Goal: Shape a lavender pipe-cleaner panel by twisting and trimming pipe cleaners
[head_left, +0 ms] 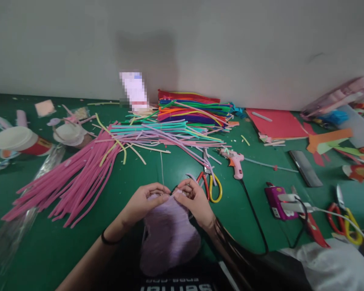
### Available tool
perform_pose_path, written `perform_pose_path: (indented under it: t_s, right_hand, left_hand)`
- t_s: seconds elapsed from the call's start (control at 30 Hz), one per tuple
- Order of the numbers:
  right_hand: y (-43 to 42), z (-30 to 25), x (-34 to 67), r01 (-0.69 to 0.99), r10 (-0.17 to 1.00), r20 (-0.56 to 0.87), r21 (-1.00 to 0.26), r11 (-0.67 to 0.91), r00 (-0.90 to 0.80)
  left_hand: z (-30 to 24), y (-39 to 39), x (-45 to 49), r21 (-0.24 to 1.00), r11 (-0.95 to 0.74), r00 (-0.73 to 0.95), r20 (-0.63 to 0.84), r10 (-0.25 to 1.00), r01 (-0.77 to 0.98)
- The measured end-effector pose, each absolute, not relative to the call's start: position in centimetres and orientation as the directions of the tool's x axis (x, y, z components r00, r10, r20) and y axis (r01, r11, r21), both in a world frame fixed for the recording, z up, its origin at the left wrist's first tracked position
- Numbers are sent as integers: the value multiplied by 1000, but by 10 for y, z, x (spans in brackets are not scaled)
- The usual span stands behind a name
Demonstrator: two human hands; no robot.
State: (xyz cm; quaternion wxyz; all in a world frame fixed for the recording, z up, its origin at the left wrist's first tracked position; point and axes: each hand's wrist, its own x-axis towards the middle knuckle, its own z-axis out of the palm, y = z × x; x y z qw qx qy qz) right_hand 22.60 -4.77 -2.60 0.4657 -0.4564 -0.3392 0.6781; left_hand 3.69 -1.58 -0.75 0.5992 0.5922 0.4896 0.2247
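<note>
A fuzzy lilac panel, seemingly built from pipe cleaners (170,234), hangs down in front of my body near the table's front edge. My left hand (153,199) pinches its top edge with thumb and fingers. Close beside it, my right hand (195,200) pinches the same edge from the other side. A thin pale stem (162,167) sticks up by my left fingers. Just beyond my right hand lie scissors (212,188) with red and yellow handles, partly covered by lilac pipe cleaners. What sits exactly between the fingertips is hidden.
Pink pipe cleaners (79,173) spread at left; a multicoloured stack (191,111) lies at the back near a blurred phone screen (135,91). Right are a pink glue gun (235,161) with its cord, a purple power adapter (277,204), second scissors (341,214) and a red cutter (314,230). A paper cup (22,141) stands left.
</note>
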Motion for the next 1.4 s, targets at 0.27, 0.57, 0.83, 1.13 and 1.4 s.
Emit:
perform_pose_path:
  t_s: [0.27,0.57,0.83,1.13,1.4]
  right_hand:
    - [-43,-27,225,-285,949,-233,-914,-289,-214]
    - [-46,-23,226,-415,925,-295,-830,-373,-241]
    - [-47,-25,224,-360,925,-317,-854,-374,-210]
    - [-47,-23,215,-350,930,-340,-862,-368,-139]
    - [-47,-21,216,-290,902,-399,-854,-431,-167]
  left_hand:
    - [-19,-22,38,928,204,388,-320,864,312]
    - [-14,-24,36,920,206,382,-332,862,333]
    - [-13,-26,38,934,226,366,-320,874,276]
    - [-10,-25,43,924,254,343,-346,873,287]
    - [-11,-27,37,920,326,346,-385,856,217]
